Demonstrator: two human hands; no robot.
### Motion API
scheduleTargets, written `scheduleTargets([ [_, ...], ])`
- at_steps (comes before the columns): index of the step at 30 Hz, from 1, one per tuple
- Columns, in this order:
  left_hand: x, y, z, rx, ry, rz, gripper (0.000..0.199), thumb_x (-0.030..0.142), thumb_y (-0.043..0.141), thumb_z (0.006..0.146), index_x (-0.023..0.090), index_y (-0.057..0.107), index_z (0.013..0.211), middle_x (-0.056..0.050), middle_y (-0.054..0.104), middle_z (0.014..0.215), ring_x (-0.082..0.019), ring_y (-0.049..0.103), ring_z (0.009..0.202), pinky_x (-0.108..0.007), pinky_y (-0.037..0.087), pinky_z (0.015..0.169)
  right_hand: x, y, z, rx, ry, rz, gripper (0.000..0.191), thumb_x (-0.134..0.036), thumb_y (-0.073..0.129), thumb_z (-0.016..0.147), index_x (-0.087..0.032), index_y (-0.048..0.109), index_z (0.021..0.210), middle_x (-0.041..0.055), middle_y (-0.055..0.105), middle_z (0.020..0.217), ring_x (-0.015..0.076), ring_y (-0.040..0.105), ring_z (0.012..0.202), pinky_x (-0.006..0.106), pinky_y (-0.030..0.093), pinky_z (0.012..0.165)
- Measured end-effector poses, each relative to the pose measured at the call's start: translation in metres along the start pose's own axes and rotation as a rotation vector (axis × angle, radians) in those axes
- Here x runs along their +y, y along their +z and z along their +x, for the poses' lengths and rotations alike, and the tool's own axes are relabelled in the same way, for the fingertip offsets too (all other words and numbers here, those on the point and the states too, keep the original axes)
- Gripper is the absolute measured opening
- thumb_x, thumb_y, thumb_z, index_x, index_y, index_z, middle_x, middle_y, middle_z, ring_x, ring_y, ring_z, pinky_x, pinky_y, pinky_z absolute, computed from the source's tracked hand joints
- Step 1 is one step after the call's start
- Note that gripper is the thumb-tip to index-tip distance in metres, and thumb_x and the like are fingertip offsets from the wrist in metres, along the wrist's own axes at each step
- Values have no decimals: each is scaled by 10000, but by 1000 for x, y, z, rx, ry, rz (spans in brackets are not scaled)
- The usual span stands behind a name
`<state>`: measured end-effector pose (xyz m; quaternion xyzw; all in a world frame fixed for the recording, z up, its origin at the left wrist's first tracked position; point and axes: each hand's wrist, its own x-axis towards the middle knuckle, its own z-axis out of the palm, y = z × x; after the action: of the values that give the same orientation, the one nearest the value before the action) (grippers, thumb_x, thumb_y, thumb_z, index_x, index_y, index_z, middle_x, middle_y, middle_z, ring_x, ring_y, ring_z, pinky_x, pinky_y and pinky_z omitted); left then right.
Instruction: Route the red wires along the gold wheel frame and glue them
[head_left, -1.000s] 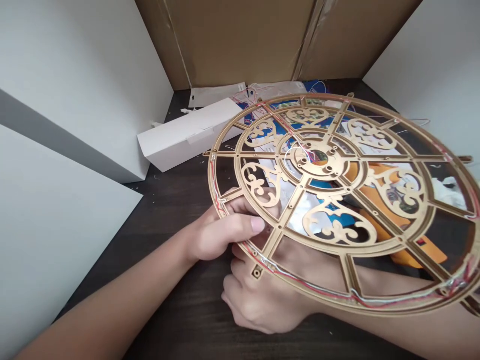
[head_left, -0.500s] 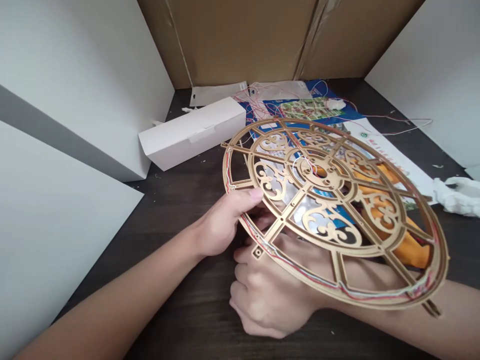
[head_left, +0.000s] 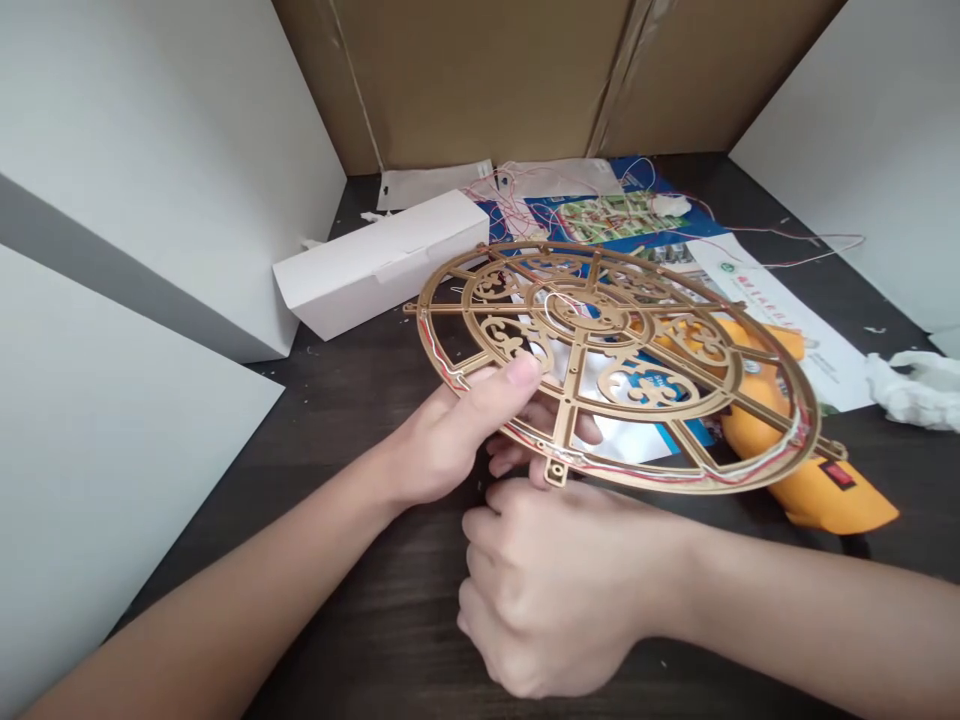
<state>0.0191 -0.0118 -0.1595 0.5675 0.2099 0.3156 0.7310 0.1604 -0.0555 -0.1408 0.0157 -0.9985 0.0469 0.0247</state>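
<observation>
A round gold openwork frame [head_left: 570,400], with scroll ornaments, spokes and small mounting tabs, hangs tilted above the table. My left hand [head_left: 442,430] grips its near left rim, thumb on top and fingers underneath. Thin red and white wires [head_left: 637,470] run along the groove of the near rim, and a loose white wire [head_left: 561,303] curls up by the hub. Just below the near tab, my right hand [head_left: 547,590] is closed in a fist; whatever its fingers hold is hidden. Behind the frame's right side lies an orange tool [head_left: 817,485] with a red switch.
A white box [head_left: 382,265] lies at the back left. Farther back are tangled red and white wires [head_left: 517,205], plastic bags [head_left: 439,185] and printed sheets [head_left: 787,320]. Crumpled white tissue [head_left: 915,390] is at the right. White panels [head_left: 150,150] and a cardboard wall [head_left: 487,80] enclose the dark table.
The frame has swung left and its near right side has risen off my right forearm, uncovering the orange tool. My right fist stays nearly in place.
</observation>
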Motion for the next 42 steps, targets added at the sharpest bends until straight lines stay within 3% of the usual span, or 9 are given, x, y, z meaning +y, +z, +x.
scheduleTargets([
  [5, -3, -1, -2, -10, 14, 51, 702, 717, 358, 963, 137, 735, 1080, -69, 630, 679, -142, 473, 551, -263, 369, 496, 0, 1, 1, 19, 58, 13, 204, -260, 623, 868, -201, 670, 679, 27, 639, 572, 224, 508, 450, 352, 307, 331],
  [9, 4, 1, -1, -2, 15, 107, 641, 687, 427, 961, 132, 748, 941, -48, 595, 661, -138, 481, 564, -270, 396, 528, 2, 2, 2, -18, 44, 33, 209, -263, 605, 886, -201, 680, 701, 33, 653, 588, 225, 535, 472, 364, 329, 358],
  [15, 14, 4, 1, -76, 47, 140, 616, 648, 449, 979, 143, 726, 760, -73, 698, 768, -177, 625, 708, -296, 509, 672, 4, 1, 4, -27, 12, -5, 222, -292, 600, 899, -211, 696, 715, 31, 666, 587, 240, 529, 451, 428, 404, 406],
  [21, 9, 5, -2, -31, -5, 147, 661, 722, 412, 952, 170, 666, 691, -50, 668, 667, -147, 569, 560, -277, 440, 509, 4, 3, 6, -23, -6, -11, 245, -315, 613, 895, -214, 673, 681, 30, 651, 557, 219, 508, 434, 393, 370, 415],
  [30, 13, 4, -2, -44, 0, 189, 678, 725, 418, 947, 140, 679, 725, -56, 680, 658, -145, 605, 572, -252, 462, 505, 6, -3, 11, -97, -11, -19, 281, -324, 592, 913, -213, 678, 669, 31, 654, 538, 200, 509, 433, 373, 260, 433],
  [35, 10, 3, -1, -55, 10, 228, 681, 733, 396, 948, 154, 662, 708, -64, 676, 664, -145, 587, 550, -256, 441, 472, 6, -3, 11, -75, 4, -32, 281, -321, 599, 903, -215, 681, 656, 27, 649, 524, 192, 473, 406, 378, 247, 434],
  [42, 9, 2, -1, -93, -19, 232, 673, 724, 360, 961, 167, 555, 640, -10, 490, 535, -108, 424, 464, -253, 328, 418, 6, -5, 11, -112, 0, -14, 287, -323, 580, 928, -207, 721, 706, 36, 678, 561, 203, 525, 435, 383, 264, 432],
])
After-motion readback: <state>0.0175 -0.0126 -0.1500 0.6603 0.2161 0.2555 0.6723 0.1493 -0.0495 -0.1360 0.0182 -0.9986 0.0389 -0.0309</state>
